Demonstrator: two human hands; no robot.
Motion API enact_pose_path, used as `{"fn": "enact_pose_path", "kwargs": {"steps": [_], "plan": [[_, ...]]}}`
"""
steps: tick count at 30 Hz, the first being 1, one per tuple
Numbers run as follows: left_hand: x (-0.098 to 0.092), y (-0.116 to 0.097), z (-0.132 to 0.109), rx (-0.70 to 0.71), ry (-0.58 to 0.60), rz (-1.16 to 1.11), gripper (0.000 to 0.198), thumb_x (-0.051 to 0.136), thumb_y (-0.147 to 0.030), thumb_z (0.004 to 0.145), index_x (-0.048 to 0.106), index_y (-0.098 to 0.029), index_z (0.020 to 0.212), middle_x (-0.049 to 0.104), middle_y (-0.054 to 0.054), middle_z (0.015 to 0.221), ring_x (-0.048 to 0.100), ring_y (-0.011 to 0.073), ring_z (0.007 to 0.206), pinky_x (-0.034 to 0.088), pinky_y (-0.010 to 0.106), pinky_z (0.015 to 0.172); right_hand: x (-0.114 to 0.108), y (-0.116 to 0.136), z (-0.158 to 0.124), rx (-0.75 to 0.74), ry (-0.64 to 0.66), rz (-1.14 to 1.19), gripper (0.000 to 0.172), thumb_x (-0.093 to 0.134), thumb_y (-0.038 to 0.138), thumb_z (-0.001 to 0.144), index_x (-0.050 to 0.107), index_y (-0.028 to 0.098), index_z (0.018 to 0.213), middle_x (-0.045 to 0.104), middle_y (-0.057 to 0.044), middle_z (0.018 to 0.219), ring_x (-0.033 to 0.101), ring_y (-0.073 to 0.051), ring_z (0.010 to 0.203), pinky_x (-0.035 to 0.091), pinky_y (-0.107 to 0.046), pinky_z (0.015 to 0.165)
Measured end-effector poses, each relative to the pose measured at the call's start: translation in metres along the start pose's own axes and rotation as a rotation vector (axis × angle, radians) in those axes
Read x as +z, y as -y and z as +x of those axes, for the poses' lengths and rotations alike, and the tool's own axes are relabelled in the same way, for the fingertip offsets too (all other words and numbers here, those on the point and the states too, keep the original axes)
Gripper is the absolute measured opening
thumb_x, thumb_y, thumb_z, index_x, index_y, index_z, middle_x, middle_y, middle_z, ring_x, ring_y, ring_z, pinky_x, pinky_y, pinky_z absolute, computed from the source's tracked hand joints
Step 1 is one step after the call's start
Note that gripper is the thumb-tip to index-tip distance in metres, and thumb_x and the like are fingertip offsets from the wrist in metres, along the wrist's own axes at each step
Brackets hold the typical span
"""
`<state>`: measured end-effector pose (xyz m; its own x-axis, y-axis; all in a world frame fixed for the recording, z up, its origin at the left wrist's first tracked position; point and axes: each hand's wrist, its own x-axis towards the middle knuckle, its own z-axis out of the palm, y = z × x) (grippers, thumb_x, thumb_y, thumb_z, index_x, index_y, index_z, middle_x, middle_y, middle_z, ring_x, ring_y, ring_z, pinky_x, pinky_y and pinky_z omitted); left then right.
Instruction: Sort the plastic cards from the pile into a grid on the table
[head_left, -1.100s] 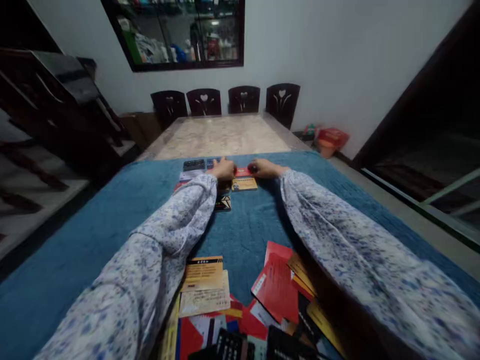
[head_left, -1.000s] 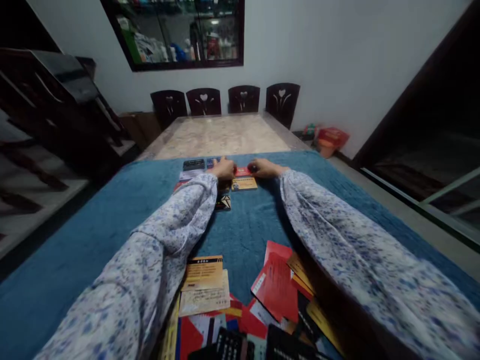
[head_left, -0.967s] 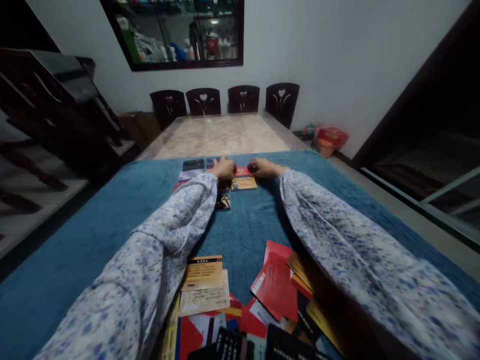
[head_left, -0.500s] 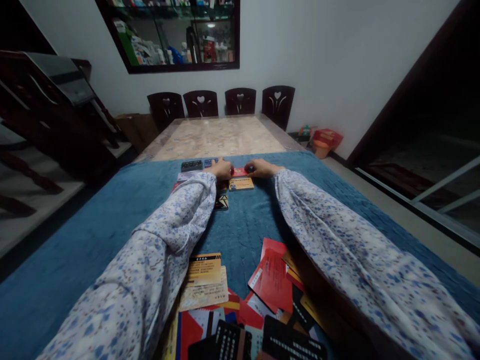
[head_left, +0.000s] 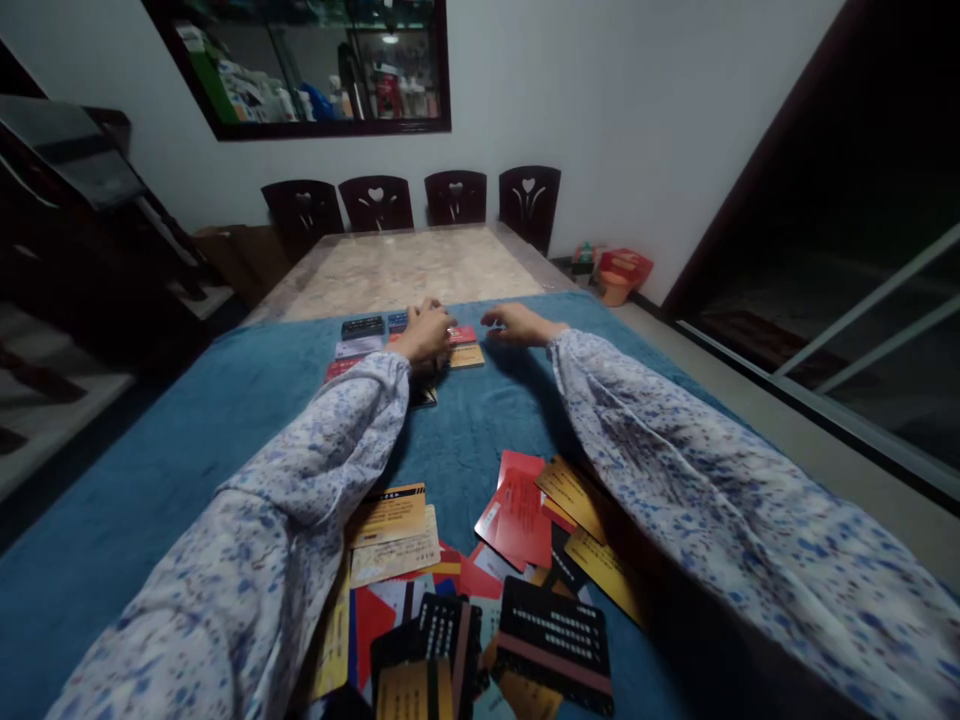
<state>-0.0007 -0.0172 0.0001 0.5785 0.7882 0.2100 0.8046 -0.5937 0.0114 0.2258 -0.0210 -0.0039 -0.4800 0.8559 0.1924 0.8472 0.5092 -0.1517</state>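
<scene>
Over the rows of cards on the blue cloth [head_left: 247, 400], my left hand [head_left: 426, 335] hovers with its fingers apart and holds nothing that I can see. It partly covers the cards beneath it. A red card [head_left: 463, 334] lies just right of its fingers, with a yellow card [head_left: 466, 355] in front of it. My right hand [head_left: 517, 325] is to the right of the red card, apart from it, with bent, parted fingers and nothing in them. Left of my left hand are a black card stack [head_left: 362, 327], a pale purple card [head_left: 358, 346] and a red card [head_left: 342, 368].
Close to me lies a loose heap of overlapping cards, among them red cards [head_left: 525, 515], an orange card [head_left: 391, 512] and a black card [head_left: 555, 640]. Dark chairs [head_left: 457, 197] line the table's far end [head_left: 412, 262]. A wall cabinet [head_left: 337, 128] is behind.
My right hand has let go of the red card and moved off to its right. My left hand has come away from the card's left edge. The view has shifted slightly.
</scene>
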Motion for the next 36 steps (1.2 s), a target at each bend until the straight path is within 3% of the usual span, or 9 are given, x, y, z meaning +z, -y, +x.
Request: {"fn": "enact_pose_path", "kwargs": {"steps": [7, 12, 18, 36], "plan": [[-0.011, -0.032, -0.021, 0.108, -0.099, -0.043, 0.034, 0.059, -0.018, 0.085, 0.076, -0.022, 0.114, 0.069, 0.014, 0.125, 0.04, 0.0385, 0.131, 0.031, 0.056, 0.098, -0.023, 0.015, -0.043, 0.04, -0.009, 0.018, 0.032, 0.057, 0.009, 0.086, 0.078, 0.014, 0.11, 0.078, -0.009, 0.106, 0.068, -0.017, 0.093, 0.045, -0.022, 0.078], [-0.015, -0.059, -0.042, 0.165, -0.107, -0.063, 0.035, 0.054, -0.017, 0.087, 0.075, -0.021, 0.115, 0.068, 0.014, 0.126, 0.042, 0.0389, 0.13, 0.033, 0.057, 0.098, -0.036, 0.028, -0.079, 0.087, -0.034, -0.021, 0.03, 0.056, 0.008, 0.084, 0.079, 0.015, 0.102, 0.079, -0.008, 0.103, 0.068, -0.017, 0.09, 0.042, -0.023, 0.074], [-0.016, -0.087, -0.069, 0.218, -0.079, -0.103, 0.036, 0.05, -0.016, 0.091, 0.074, -0.022, 0.117, 0.068, 0.013, 0.129, 0.041, 0.0362, 0.133, 0.03, 0.057, 0.102, -0.048, 0.044, -0.122, 0.099, -0.049, -0.049, 0.03, 0.053, 0.012, 0.089, 0.079, 0.017, 0.104, 0.078, -0.01, 0.106, 0.067, -0.02, 0.095, 0.042, -0.026, 0.079], [-0.011, -0.148, -0.129, 0.432, -0.015, -0.159, 0.036, 0.051, -0.018, 0.096, 0.069, -0.022, 0.127, 0.066, 0.013, 0.137, 0.041, 0.0362, 0.136, 0.03, 0.059, 0.104, -0.031, 0.06, -0.229, 0.05, -0.127, -0.103, 0.023, 0.053, 0.019, 0.097, 0.076, 0.019, 0.093, 0.075, -0.01, 0.092, 0.059, -0.022, 0.087, 0.036, -0.031, 0.074]]}}
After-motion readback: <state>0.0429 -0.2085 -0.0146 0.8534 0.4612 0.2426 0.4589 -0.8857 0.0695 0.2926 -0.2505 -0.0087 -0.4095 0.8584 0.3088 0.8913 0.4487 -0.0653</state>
